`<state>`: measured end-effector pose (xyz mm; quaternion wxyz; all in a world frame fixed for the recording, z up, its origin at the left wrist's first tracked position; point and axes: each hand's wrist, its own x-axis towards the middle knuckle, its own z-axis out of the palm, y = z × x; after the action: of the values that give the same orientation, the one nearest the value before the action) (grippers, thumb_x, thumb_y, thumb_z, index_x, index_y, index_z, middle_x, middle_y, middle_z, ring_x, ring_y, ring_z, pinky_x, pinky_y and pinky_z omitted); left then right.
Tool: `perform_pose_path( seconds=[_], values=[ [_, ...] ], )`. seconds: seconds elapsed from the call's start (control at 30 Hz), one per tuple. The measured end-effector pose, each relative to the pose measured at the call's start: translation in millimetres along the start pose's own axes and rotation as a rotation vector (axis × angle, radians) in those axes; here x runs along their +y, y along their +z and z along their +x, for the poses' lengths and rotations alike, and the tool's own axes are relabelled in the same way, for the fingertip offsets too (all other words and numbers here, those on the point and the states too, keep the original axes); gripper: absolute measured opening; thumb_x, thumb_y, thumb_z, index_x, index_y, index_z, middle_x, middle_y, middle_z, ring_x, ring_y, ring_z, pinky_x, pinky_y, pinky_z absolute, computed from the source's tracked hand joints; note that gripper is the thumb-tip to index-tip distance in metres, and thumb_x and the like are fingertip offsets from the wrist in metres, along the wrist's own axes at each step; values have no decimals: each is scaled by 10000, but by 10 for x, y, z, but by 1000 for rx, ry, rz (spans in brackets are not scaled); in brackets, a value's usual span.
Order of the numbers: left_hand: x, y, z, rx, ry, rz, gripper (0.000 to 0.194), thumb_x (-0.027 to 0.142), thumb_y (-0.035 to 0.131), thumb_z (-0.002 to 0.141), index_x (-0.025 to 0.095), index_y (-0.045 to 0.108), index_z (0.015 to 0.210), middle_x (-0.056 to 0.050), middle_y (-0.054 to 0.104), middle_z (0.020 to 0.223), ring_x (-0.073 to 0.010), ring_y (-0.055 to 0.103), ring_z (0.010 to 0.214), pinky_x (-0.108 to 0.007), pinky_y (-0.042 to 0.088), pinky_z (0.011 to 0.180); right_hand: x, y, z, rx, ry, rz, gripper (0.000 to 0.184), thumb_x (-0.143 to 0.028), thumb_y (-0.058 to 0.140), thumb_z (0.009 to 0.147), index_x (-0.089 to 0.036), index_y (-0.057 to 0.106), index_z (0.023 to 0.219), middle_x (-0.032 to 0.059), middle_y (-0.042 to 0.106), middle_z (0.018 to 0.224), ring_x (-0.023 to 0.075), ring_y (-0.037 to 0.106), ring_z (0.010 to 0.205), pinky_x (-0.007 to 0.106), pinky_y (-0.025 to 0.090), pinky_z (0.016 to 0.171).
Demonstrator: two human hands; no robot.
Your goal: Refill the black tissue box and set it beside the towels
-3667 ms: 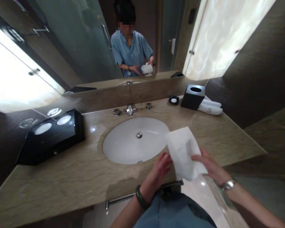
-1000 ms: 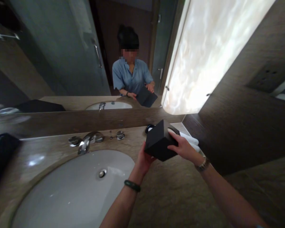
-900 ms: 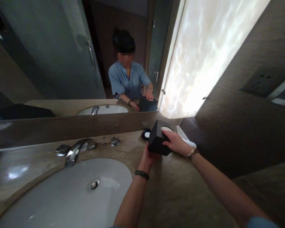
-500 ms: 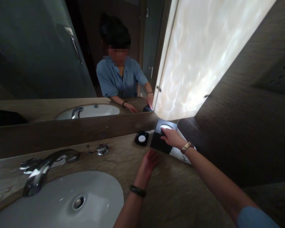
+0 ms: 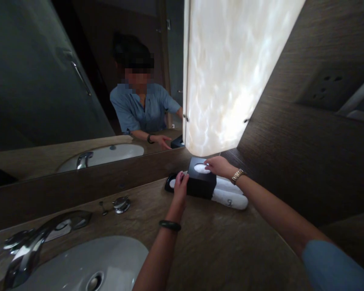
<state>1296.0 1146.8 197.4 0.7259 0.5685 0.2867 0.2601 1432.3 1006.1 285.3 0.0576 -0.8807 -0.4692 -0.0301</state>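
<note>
**Settling the tissue box into the far corner**

I'm looking down at the sink (image 5: 87, 262) in the lower left of the frame, one basin, with one tap (image 5: 33, 246) leaning over it and one small knob (image 5: 120, 204) showing behind it on the counter (image 5: 224, 250). Going further out, my left hand (image 5: 181, 186) is lying loosely open, fingers flat against the near left side of the black tissue box (image 5: 200, 182), gripping nothing. My right hand (image 5: 220, 165) is resting on the box's top, fingertips at the white tissue in the round opening; I cannot tell whether they are pinching it. The box is standing on the counter at centre frame, touching the rolled white towels (image 5: 230, 194) to its right; I'm counting two. One small black dish (image 5: 170, 182) is sitting just left of the box.

I'm judging this as the squaring-up step: the box is down and I'm nudging it straight. The next move calls for a light push, without shoving the dish or towels.

Beyond, one lit panel (image 5: 227, 72) is glowing, and one mirror (image 5: 63, 81) fills the upper left.
</note>
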Motion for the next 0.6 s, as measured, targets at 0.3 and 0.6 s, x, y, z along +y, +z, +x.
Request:
perform_pose_path(
  seconds=[0.3, 0.6],
  values=[
    [29, 70, 242, -68, 88, 225, 492, 230, 676, 883, 85, 568, 1340, -234, 579, 1426, -336, 545, 1323, -424, 410, 1131, -119, -60, 270, -193, -118, -110, 225, -182, 609, 884, -153, 800, 1000, 161, 774, 1030, 305, 729, 997, 333, 525, 811],
    [210, 98, 355, -53, 213, 313, 339, 131, 730, 763, 164, 653, 1092, -157, 677, 1193, -301, 633, 1134, -427, 468, 1054, -9, -46, 217, -123, -140, -72, 284, -361, 692, 904, -177, 772, 1106, 158, 765, 1091, 323, 718, 1060, 351, 542, 841]
  ],
)
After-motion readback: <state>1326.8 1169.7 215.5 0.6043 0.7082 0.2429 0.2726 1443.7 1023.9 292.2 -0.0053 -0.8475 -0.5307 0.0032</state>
